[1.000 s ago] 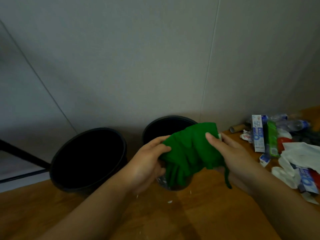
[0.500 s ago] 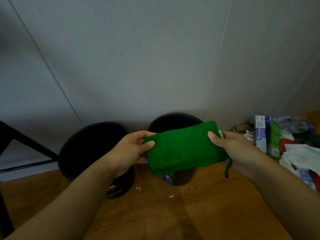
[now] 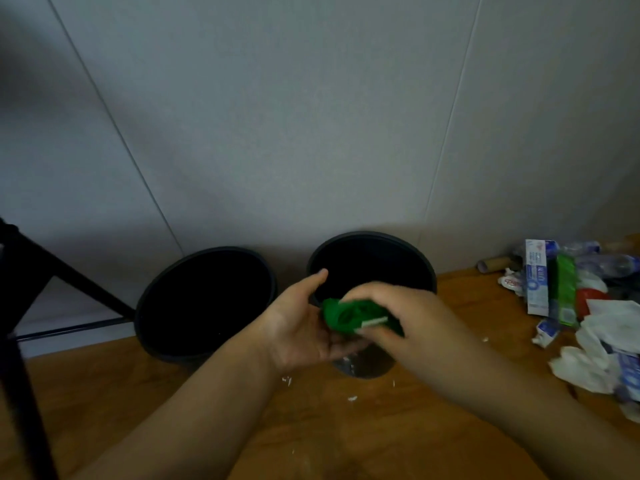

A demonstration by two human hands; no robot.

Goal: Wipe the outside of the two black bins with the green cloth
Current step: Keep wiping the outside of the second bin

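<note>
Two round black bins stand on the wooden floor against the grey wall: the left bin (image 3: 207, 303) and the right bin (image 3: 374, 261). In front of the right bin, my right hand (image 3: 398, 317) grips the green cloth (image 3: 346, 315), now folded into a small bundle with a white tag showing. My left hand (image 3: 304, 323) lies palm up under the bundle, fingers relaxed and thumb raised, touching the cloth from below. The lower front of the right bin is hidden behind my hands.
A heap of litter lies at the right: cartons (image 3: 536, 275), a green packet (image 3: 566, 289), plastic bottles (image 3: 609, 263), white tissues (image 3: 602, 344) and a cardboard tube (image 3: 493, 264). A black metal frame (image 3: 20, 306) stands at the left. Small white scraps (image 3: 352, 398) dot the floor.
The cloth was stretched flat between both hands; now it is folded into a small bundle gripped by my right hand, and my left hand has let go and opened beneath it.
</note>
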